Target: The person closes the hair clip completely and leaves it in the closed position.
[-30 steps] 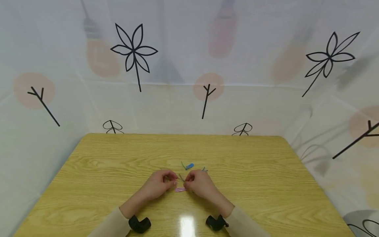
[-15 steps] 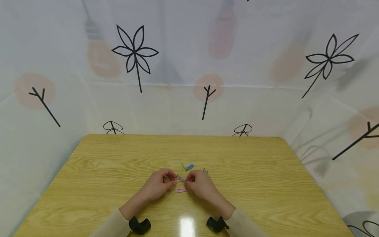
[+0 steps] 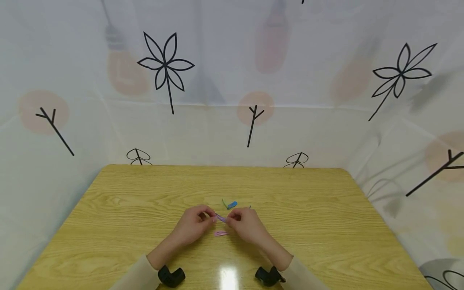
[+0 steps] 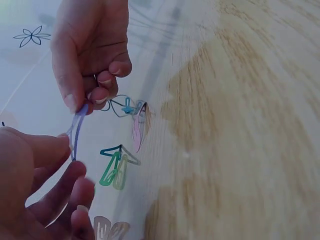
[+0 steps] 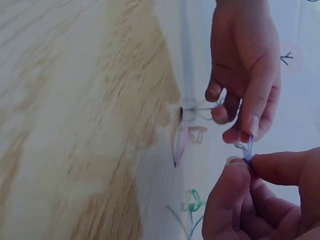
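Observation:
A purple snap hair clip (image 3: pixel 220 218) spans the gap between my two hands, held above the table. My left hand (image 3: pixel 195 222) pinches its left end between thumb and fingers, and my right hand (image 3: pixel 248 223) pinches the right end. The left wrist view shows the clip (image 4: pixel 76 132) as a narrow loop with its halves spread apart; the fingertips hide both ends. Below the hands, a pink snap hair clip (image 3: pixel 220 233) lies on the table.
Past the hands lie a blue hair clip (image 3: pixel 232 205) and a green hair clip (image 3: pixel 224 204). A beige clip (image 5: pixel 197 134) shows in the right wrist view. The wooden table (image 3: pixel 145 185) meets a printed cloth (image 3: pixel 214 133) at its back edge.
The clip has swung from a steep angle to a flatter one, bridging both hands. My left fingers now hold its other end. Both hands stay almost in place.

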Action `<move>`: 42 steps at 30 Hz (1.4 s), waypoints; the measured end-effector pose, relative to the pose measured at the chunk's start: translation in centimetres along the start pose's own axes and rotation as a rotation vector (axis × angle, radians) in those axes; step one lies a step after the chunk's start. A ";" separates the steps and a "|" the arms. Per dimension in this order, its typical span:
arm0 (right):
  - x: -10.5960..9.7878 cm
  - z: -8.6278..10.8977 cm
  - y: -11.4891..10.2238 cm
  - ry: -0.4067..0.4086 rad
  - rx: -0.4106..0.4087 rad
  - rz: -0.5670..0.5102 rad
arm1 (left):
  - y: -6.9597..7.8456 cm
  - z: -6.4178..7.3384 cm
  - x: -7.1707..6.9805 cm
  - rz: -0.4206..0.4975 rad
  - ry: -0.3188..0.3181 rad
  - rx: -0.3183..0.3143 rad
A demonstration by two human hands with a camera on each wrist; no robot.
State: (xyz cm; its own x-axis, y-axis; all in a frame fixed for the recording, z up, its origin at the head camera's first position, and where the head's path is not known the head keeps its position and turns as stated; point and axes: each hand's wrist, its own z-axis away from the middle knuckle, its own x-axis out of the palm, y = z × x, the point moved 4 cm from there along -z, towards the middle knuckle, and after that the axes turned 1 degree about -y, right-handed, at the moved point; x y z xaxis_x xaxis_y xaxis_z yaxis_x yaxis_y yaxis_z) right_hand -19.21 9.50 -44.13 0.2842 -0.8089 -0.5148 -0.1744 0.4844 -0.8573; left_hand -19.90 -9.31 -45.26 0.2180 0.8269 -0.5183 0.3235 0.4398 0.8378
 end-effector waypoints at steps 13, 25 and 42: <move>0.3 -0.1 1.0 -0.057 0.197 -0.318 | -0.5 -0.3 0.2 0.094 -0.008 0.032; 0.4 0.0 0.7 -0.039 0.195 -0.357 | -0.5 -0.2 0.4 0.036 0.080 -0.001; 0.3 -0.1 0.0 0.004 0.078 -0.500 | 0.2 -0.1 0.6 -0.022 0.139 0.016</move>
State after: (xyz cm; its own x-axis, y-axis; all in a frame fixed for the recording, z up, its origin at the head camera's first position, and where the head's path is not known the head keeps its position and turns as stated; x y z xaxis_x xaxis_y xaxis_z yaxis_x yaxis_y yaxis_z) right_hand -19.23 9.18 -44.32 0.3116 -0.9493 -0.0413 0.0533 0.0608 -0.9967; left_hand -19.82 -8.71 -45.34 0.0811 0.8584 -0.5064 0.3416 0.4534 0.8232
